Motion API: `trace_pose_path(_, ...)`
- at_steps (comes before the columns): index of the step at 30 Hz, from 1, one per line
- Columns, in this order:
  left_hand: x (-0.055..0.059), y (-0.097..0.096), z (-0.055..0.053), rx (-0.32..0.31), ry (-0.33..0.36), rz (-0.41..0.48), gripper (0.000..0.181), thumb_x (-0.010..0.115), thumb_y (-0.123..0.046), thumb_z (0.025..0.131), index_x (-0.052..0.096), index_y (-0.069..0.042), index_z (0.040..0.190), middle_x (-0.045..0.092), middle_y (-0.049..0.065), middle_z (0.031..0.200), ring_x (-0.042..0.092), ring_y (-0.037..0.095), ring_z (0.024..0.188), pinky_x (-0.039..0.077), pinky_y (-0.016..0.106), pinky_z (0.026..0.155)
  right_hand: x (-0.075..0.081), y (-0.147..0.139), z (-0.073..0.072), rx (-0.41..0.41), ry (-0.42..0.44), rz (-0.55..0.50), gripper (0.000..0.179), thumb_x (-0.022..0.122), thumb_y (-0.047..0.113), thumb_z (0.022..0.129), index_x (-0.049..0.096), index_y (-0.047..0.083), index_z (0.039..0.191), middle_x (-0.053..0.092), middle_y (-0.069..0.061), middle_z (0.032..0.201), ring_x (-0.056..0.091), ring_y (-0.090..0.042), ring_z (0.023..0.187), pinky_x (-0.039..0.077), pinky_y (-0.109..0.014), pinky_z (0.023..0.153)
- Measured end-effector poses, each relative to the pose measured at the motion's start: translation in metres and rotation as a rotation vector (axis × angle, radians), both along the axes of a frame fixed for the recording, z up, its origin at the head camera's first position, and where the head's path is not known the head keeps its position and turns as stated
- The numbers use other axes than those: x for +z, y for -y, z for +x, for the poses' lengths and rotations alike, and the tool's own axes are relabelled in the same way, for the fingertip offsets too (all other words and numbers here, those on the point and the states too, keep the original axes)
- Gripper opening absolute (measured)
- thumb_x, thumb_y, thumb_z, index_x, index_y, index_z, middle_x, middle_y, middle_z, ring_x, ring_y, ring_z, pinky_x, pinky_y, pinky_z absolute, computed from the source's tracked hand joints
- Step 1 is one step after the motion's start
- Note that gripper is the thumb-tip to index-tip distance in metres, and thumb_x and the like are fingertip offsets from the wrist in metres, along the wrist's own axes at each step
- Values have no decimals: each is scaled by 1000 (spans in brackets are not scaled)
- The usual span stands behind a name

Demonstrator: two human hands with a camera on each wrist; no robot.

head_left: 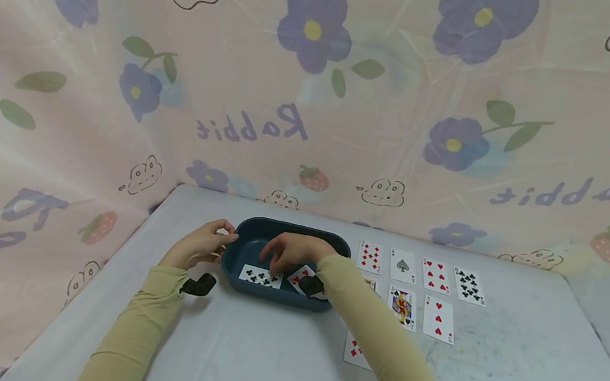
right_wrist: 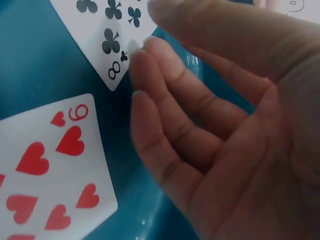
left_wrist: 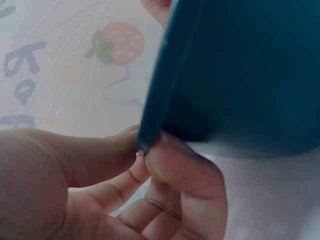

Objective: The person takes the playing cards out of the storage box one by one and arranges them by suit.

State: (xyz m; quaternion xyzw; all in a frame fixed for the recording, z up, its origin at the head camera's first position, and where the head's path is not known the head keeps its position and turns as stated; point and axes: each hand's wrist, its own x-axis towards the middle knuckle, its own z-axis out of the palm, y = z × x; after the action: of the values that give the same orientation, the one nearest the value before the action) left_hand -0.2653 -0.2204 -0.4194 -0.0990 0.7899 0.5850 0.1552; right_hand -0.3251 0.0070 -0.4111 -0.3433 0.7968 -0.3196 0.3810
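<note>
My left hand (head_left: 204, 242) pinches the left rim of a dark blue tub (head_left: 230, 282) between thumb and fingers; the left wrist view shows that tub wall (left_wrist: 167, 85) close up. Inside the tub my right hand (head_left: 294, 251) hovers low with loosely bent fingers, the fingertips right at the edge of an eight of clubs (right_wrist: 107, 30). That clubs card (head_left: 259, 276) lies face up on the tub floor. A hearts card (right_wrist: 65, 170) lies face up at the tub's right end, partly covered by the right wrist's black camera (head_left: 311, 285) in the head view.
Right of the tub, face-up playing cards (head_left: 403, 266) lie in rows on the white table (head_left: 263, 360). A court card (head_left: 402, 308) is among them. The right sleeve (head_left: 382, 340) partly covers a diamonds card (head_left: 354, 354). A patterned curtain (head_left: 353, 124) stands behind the table.
</note>
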Motion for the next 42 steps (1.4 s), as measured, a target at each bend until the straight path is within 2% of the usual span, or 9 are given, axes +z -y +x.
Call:
trace_pose_path(7, -2, 1, -2, 0, -1, -4, 14, 52, -19, 100, 46, -9, 108, 52, 4, 78, 53, 14, 62, 46, 27, 56, -5, 8, -1, 25, -40, 52, 48, 71, -2, 83, 57, 6, 129, 65, -7, 89, 62, -19, 78, 50, -30, 73)
trace_pose_path(13, -4, 1, -5, -6, -7, -8, 15, 52, -20, 100, 46, -10, 108, 53, 3, 76, 52, 14, 62, 45, 27, 55, -7, 12, -1, 37, -75, 88, 58, 75, -1, 79, 54, 11, 132, 62, -6, 83, 57, -15, 70, 49, -28, 68)
trace_pose_path(16, -4, 1, -4, -6, -5, 0, 15, 52, -20, 100, 46, -9, 108, 53, 3, 77, 53, 14, 62, 45, 27, 55, -7, 13, 0, 48, -111, 128, 63, 78, 1, 77, 53, 18, 132, 59, -6, 91, 54, -16, 73, 48, -29, 67)
trace_pose_path(21, -4, -1, -1, -3, -2, 7, 15, 52, -20, 100, 46, -9, 108, 51, 4, 79, 53, 14, 64, 45, 27, 57, -8, 15, 2, 79, -166, 185, 68, 81, 6, 76, 51, 26, 133, 52, -5, 106, 51, -18, 88, 47, -29, 71)
trace_pose_path(26, -6, -2, 0, 3, 5, 4, 15, 52, -20, 100, 47, -9, 109, 50, 5, 81, 53, 14, 64, 45, 28, 57, -10, 17, 4, 105, -191, 202, 64, 80, 6, 77, 52, 27, 130, 51, -4, 109, 50, -18, 92, 47, -31, 75)
trace_pose_path(32, -6, 1, 0, 5, -3, 4, 16, 53, -21, 100, 46, -9, 110, 51, 5, 81, 53, 14, 63, 45, 28, 57, -12, 18, 4, 110, -228, 190, 49, 80, 8, 78, 58, 25, 118, 50, -1, 111, 47, -16, 98, 44, -31, 81)
trace_pose_path(37, -6, 2, 0, 9, -1, 1, 16, 53, -21, 100, 46, -9, 109, 52, 5, 80, 53, 14, 63, 45, 28, 57, -14, 18, 3, 128, -225, 170, 36, 80, 8, 78, 65, 20, 108, 51, -2, 105, 46, -17, 93, 42, -29, 77)
trace_pose_path(39, -5, 2, -1, 12, 2, 8, 15, 53, -20, 100, 47, -9, 109, 52, 5, 82, 53, 14, 64, 45, 28, 56, -14, 18, 2, 129, -232, 176, 37, 80, 9, 77, 64, 21, 108, 51, -1, 105, 46, -16, 92, 42, -29, 75)
trace_pose_path(42, -4, 3, -3, 1, -8, 18, 15, 52, -20, 100, 46, -9, 109, 52, 6, 83, 53, 15, 64, 45, 28, 56, -14, 18, 1, 106, -217, 193, 50, 81, 8, 76, 58, 26, 117, 51, -3, 109, 52, -17, 92, 46, -31, 75)
